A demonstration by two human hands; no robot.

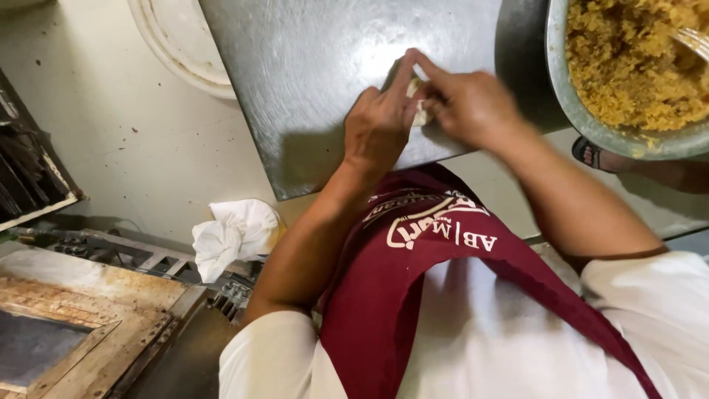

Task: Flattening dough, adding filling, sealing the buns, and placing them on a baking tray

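While we look down from a head-worn camera, we see both of our bare hands meeting over a scuffed metal table (310, 81) and working a small pale piece of dough (422, 111). We judge the step in hand to be folding or pinching the dough closed, though what, if anything, is wrapped inside stays hidden from us.

Our left hand (380, 127) curls beside the dough, its fingers bent and its index finger stretched upward along the dough's left edge. Our right hand (467, 103) comes in from the other side, fingers partly closed and pressing on the dough's top and right edge. Only a thin strip of dough shows between the two hands; the rest is covered, and it appears to rest on the table near the table's front edge.

Right of the dough, well apart from it, sits a large metal bowl (583, 118) heaped with a crumbly yellow-brown filling (628, 59), with a utensil handle poking in at the bowl's right side. Left of the dough and below the table edge lies a crumpled white cloth (235, 233).

We judge that the next move calls for a gentle, even pinch so that the thin dough does not tear.
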